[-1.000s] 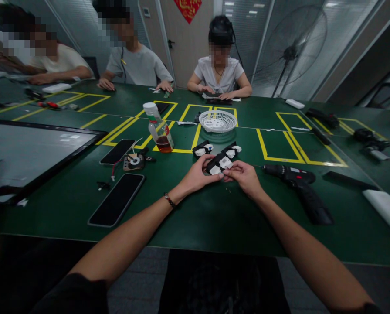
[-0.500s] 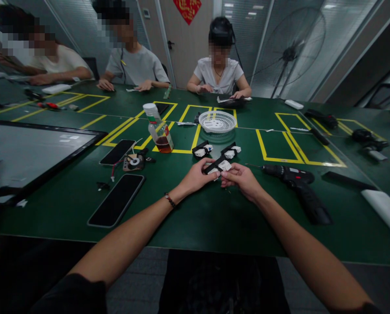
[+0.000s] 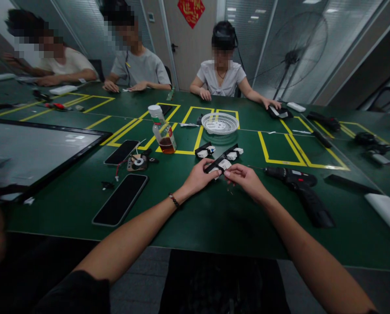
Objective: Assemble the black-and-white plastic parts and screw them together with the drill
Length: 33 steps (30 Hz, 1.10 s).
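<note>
Holding a black-and-white piece [image 3: 224, 164] over the bench [image 3: 195, 226], gripped in the left hand [image 3: 197, 178] and pinched at its edge by the right hand [image 3: 247, 179], near two similar pieces [image 3: 205, 151] [image 3: 234, 153], apparently mid-adjustment and calling for steady fingertips.

Bottle [image 3: 164, 133] left of the white basket [image 3: 220, 131]

The counter [image 3: 195, 222] looks smooth, with a soft shine. The phone [image 3: 120, 200] has glossy black glass. The basket [image 3: 220, 124] is white plastic. The drill [image 3: 299, 183] looks like dull black plastic.
</note>
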### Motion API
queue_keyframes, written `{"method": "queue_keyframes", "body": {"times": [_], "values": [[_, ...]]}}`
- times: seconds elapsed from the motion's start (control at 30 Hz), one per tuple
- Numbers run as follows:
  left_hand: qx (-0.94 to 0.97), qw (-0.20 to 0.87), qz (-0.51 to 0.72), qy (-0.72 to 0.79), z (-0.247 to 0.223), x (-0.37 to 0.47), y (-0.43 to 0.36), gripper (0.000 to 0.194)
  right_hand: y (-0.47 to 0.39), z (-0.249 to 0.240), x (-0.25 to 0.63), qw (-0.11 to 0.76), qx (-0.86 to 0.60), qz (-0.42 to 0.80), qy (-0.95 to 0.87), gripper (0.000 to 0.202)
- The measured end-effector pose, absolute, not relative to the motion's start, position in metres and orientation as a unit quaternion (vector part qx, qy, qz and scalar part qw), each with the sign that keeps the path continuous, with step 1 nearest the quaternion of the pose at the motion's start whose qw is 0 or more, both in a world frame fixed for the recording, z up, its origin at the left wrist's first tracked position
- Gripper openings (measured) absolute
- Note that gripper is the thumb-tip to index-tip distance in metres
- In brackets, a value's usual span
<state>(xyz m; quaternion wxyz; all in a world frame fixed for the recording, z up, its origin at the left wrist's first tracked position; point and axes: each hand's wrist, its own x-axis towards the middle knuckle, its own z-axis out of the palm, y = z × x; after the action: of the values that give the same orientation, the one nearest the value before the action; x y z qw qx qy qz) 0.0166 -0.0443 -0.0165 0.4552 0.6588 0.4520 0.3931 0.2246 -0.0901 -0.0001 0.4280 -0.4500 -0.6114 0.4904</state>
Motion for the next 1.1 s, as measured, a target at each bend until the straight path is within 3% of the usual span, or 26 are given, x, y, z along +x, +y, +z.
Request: {"method": "queue_keyframes", "body": {"times": [0.13,0.27,0.37,0.6,0.7,0.9,1.1], "values": [[0.595,0.49,0.435,0.466,-0.016,0.016,-0.04,0.048,-0.091,0.003,0.235,0.335,-0.492,0.339,-0.728,0.026],[0.539,0.519,0.467,0.471,-0.018,0.015,-0.034,0.045,-0.09,-0.005,0.239,0.245,-0.475,0.284,-0.796,0.021],[0.536,0.528,0.464,0.468,-0.023,0.015,-0.032,0.047,-0.09,-0.009,0.237,0.223,-0.463,0.25,-0.821,0.004],[0.558,0.518,0.456,0.46,-0.032,0.017,-0.028,0.052,-0.092,-0.01,0.233,0.2,-0.476,0.163,-0.841,0.01],[0.567,0.513,0.453,0.458,-0.033,0.017,-0.028,0.053,-0.092,-0.008,0.23,0.26,-0.473,0.166,-0.825,0.01],[0.579,0.528,0.436,0.442,-0.035,0.021,-0.035,0.051,-0.091,-0.008,0.214,0.506,-0.476,0.329,-0.639,0.021],[0.583,0.542,0.431,0.425,-0.033,0.024,-0.041,0.049,-0.094,-0.009,0.206,0.538,-0.471,0.34,-0.611,0.02]]}}
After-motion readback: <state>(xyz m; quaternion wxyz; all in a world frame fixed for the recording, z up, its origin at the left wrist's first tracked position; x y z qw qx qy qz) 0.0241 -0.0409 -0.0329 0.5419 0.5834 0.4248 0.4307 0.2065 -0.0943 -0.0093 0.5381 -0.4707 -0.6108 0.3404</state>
